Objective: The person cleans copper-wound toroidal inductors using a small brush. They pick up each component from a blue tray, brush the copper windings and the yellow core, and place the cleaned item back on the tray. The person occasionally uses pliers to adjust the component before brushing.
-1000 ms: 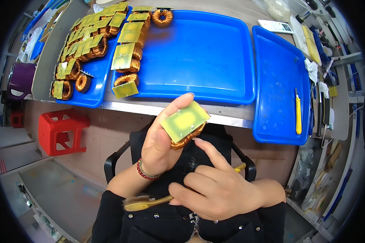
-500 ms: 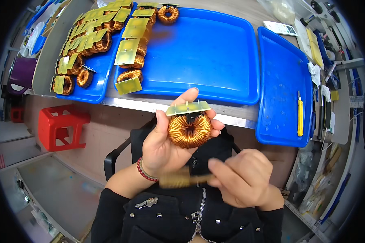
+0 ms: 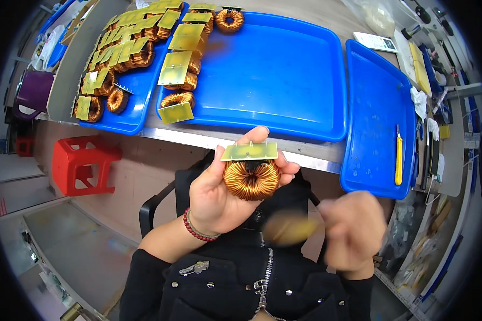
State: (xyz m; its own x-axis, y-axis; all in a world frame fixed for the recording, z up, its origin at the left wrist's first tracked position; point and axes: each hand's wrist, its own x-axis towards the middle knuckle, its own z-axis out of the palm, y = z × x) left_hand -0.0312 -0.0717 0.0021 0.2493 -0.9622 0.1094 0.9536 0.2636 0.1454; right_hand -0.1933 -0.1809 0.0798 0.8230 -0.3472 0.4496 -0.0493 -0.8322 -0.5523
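My left hand (image 3: pixel 217 198) holds a copper-wound toroidal coil (image 3: pixel 251 182) above my lap, its fingers curled round the sides. A yellow-green circuit board (image 3: pixel 250 152) sits on the coil's far side, with short pins sticking up from it. My right hand (image 3: pixel 357 230) is lower and to the right, smeared by motion. It grips a brown, brush-like tool (image 3: pixel 290 227), whose head points left toward the coil without touching it. Blur hides the tool's exact shape and how the right fingers lie.
Many similar coils with boards fill the left blue tray (image 3: pixel 124 124). More line the left side of the middle blue tray (image 3: pixel 273 69). A yellow-handled cutter (image 3: pixel 398 160) lies in the right blue tray (image 3: pixel 359 184). A red stool (image 3: pixel 85 166) stands at left.
My right hand and the brush-like tool have swung right, away from my left wrist. The left hand with the coil has dropped slightly, and its board is tilted a little differently.
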